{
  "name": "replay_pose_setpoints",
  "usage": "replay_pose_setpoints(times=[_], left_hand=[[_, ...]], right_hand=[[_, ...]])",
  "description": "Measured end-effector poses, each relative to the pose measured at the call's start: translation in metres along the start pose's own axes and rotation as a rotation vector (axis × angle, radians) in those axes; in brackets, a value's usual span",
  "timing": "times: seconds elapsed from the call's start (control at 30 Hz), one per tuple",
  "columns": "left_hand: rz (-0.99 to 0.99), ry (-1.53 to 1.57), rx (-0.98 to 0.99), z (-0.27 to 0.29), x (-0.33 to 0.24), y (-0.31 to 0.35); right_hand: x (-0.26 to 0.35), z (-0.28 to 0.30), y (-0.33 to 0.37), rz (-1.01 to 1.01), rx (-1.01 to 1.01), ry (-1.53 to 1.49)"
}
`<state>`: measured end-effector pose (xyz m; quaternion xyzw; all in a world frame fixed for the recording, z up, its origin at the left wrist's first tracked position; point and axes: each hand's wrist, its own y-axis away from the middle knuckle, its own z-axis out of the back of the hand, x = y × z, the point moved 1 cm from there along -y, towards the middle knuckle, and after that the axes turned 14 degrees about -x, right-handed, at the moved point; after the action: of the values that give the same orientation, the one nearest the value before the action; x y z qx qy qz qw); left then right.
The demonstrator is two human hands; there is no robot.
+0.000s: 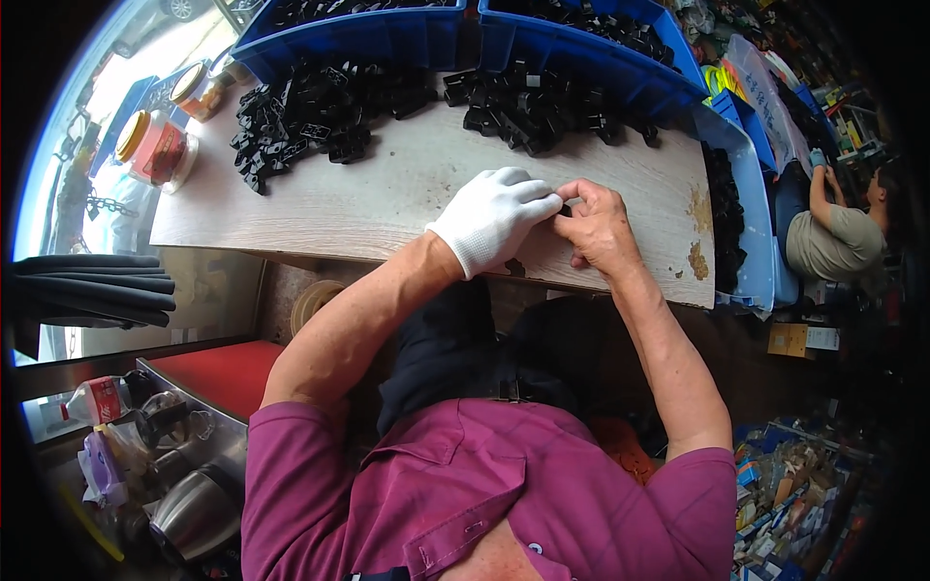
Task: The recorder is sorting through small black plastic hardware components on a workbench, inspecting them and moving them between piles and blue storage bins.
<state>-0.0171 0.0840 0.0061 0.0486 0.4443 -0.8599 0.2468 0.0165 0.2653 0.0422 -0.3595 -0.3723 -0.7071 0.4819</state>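
Observation:
Over the front part of the worktable (pixel 387 198), my two hands meet at the fingertips. My left hand (pixel 497 215) wears a white knitted glove, its fingers bent and closed together. Bare, my right hand (pixel 599 228) pinches with thumb and forefinger against the gloved fingertips. Between them shows a bit of a small black part (pixel 565 210), mostly covered by the fingers, so its shape cannot be told. Beyond the hands lie two heaps of black plastic parts, a left heap (pixel 310 111) and a right heap (pixel 523 111).
Blue bins (pixel 363 41) of black parts line the table's far edge; another blue bin (pixel 751 203) stands at its right. Lidded jars (pixel 155 150) sit at the left corner. A steel container (pixel 199 513) is at lower left. Another person (pixel 838 237) works at far right.

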Motion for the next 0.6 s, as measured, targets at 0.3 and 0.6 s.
replay_pose_setpoints(times=[0.3,0.6], left_hand=[[0.114,-0.209,-0.071,0.017,-0.017,0.001],[0.673,-0.939,-0.158,0.129,0.058,0.066]], right_hand=[[-0.006,0.002,-0.001,0.006,0.011,-0.015],[-0.016,0.017,-0.005,-0.041,0.014,-0.3]])
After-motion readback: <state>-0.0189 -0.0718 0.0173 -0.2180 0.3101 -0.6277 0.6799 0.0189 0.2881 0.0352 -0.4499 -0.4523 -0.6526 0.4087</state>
